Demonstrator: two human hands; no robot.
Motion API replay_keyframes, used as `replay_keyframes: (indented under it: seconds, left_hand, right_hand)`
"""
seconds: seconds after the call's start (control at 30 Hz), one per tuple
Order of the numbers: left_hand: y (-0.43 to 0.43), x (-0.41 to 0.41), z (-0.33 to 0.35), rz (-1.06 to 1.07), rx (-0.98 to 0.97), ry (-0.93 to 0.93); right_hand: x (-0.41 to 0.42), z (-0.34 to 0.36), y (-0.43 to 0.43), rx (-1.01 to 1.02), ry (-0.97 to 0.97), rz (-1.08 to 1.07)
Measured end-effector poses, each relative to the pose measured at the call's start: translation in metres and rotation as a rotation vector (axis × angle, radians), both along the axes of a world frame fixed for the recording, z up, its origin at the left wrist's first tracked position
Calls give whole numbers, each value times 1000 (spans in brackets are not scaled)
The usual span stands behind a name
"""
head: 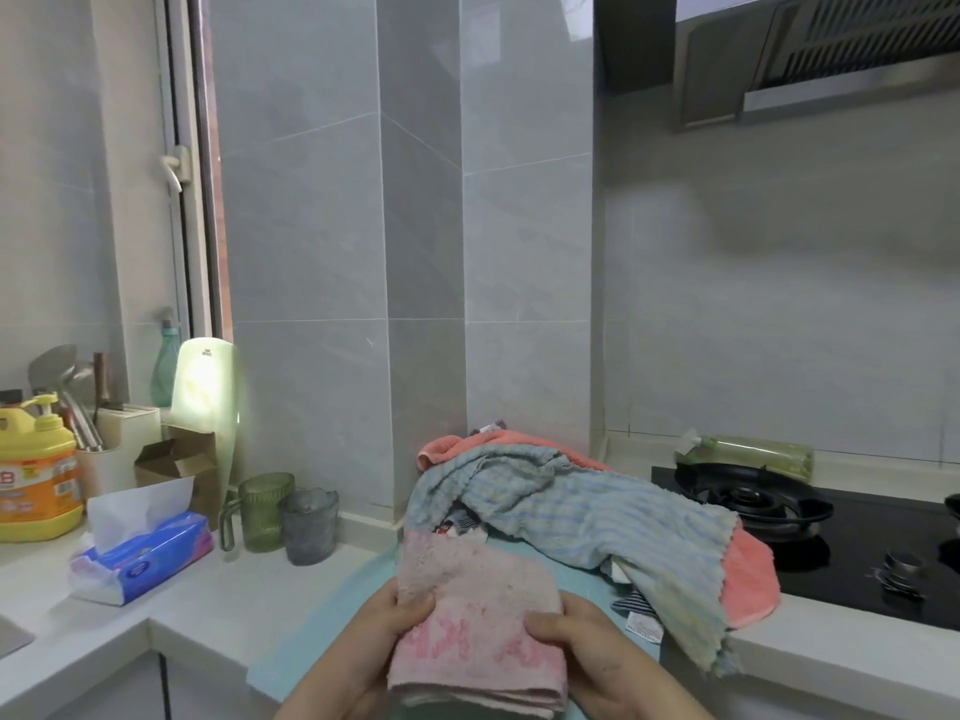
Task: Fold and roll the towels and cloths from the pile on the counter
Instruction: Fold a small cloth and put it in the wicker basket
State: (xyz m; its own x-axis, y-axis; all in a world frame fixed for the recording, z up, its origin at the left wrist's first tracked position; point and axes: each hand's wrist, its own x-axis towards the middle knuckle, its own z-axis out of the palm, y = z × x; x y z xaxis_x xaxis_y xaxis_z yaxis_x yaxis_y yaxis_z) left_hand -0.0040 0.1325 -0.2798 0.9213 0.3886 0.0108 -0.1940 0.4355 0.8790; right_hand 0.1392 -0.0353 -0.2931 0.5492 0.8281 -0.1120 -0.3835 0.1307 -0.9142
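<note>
A folded pink towel [475, 615] is held up in front of me above a light blue cloth [332, 615] spread on the counter. My left hand [382, 623] grips its left edge, thumb on top. Its right edge is held by my right hand [582, 652], thumb pressed onto the fabric. Behind it lies the pile: a blue-and-cream striped towel [571, 504] draped over a coral cloth [753, 579], with small dark striped pieces [631, 602] peeking out underneath.
A gas hob [810, 527] sits right of the pile. At left stand a tissue pack [140, 556], two plastic cups [283, 514], a yellow detergent jug [36, 472] and a utensil holder [111, 444]. A sink edge [13, 636] shows far left.
</note>
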Motion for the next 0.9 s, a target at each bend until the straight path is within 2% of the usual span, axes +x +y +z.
replay_keyframes:
  seconds: [0.1, 0.2, 0.43, 0.7, 0.8, 0.9]
  left_hand:
    - [8, 1, -9, 97, 132, 98]
    - [14, 5, -17, 139, 190, 129]
    - [26, 5, -27, 156, 171, 133]
    - [25, 7, -35, 214, 233, 92]
    - [24, 8, -35, 283, 360, 138]
    - [20, 9, -35, 329, 662, 256]
  right_hand:
    - [11, 0, 0, -76, -58, -107]
    - [11, 0, 2, -138, -139, -129]
    - [17, -15, 3, -42, -152, -180]
    - [20, -25, 3, 14, -187, -204]
    - [19, -24, 3, -35, -223, -214]
    - [18, -19, -1, -191, -352, -259]
